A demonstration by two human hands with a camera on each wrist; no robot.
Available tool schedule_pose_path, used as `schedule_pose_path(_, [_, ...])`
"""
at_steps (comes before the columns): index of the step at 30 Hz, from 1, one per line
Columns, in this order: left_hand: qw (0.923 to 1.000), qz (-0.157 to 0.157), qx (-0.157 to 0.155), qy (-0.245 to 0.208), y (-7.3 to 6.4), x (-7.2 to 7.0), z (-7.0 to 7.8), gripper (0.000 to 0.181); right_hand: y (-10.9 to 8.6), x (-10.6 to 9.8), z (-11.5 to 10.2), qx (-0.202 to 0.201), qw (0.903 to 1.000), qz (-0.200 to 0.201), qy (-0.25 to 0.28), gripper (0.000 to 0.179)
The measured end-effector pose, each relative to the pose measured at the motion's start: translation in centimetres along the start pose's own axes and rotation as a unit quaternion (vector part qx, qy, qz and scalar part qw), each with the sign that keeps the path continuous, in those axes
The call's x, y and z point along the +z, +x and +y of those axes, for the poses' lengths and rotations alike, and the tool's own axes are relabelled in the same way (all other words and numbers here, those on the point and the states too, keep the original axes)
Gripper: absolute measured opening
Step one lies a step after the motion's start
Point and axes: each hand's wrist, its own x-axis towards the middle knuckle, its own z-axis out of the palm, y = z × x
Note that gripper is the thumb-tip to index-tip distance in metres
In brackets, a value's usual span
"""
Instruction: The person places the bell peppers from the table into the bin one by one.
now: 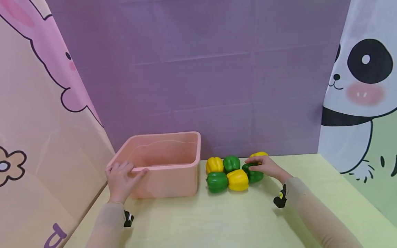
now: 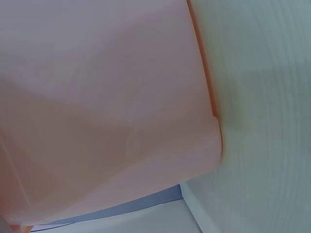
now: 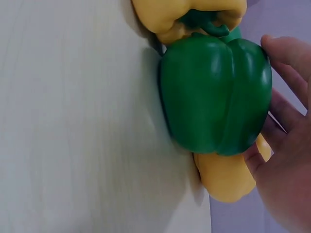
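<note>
At the left, my left hand [image 1: 121,181] grips the near rim of a pink plastic bin [image 1: 169,181], with its fingers over the edge. The left wrist view is filled mostly by that bin's wall [image 2: 112,97]; the hand itself hardly shows there. My right hand [image 1: 268,167] is at the right end of a cluster of bell peppers, its thumb and fingers around a green bell pepper [image 3: 214,97] that rests on the table. A yellow bell pepper [image 1: 258,154] lies behind this hand, partly hidden. Another yellow bell pepper [image 1: 237,180] sits just left of the held one.
Further left in the cluster are two green bell peppers [image 1: 217,182] and a yellow one [image 1: 214,165], close to the bin's right side. The pale wooden table [image 1: 198,224] ends at a purple backdrop [image 1: 198,86]. Printed cloth walls stand at both sides.
</note>
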Motion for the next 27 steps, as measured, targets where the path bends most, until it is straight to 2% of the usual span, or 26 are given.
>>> schedule_pose_path(7, [1.0000, 0.001, -0.001, -0.001, 0.1, -0.1, 0.1, 0.040, -0.5, 0.0, 0.4, 0.008, 0.9996, 0.004, -0.028, 0.027])
schedule_pose_path(12, [1.0000, -0.007, -0.006, 0.002, 0.0, -0.1, 0.1, 0.042, -1.0, 0.1, 1.0, -0.001, 0.9988, 0.016, -0.046, 0.025])
schedule_pose_path(17, [0.9998, -0.016, -0.013, 0.004, 0.0, -0.1, 0.1, 0.040, -1.6, 0.4, 1.5, 0.022, 0.9993, 0.029, 0.000, 0.029])
schedule_pose_path(22, [0.9997, -0.018, -0.016, 0.001, -0.1, -0.3, 0.2, 0.040, -2.2, 0.9, 2.1, 0.050, 0.9968, 0.018, 0.059, 0.038])
schedule_pose_path(27, [0.9998, -0.015, -0.014, 0.002, 0.0, -0.2, 0.3, 0.043, -2.6, 1.3, 2.2, 0.059, 0.9961, 0.009, 0.065, 0.048])
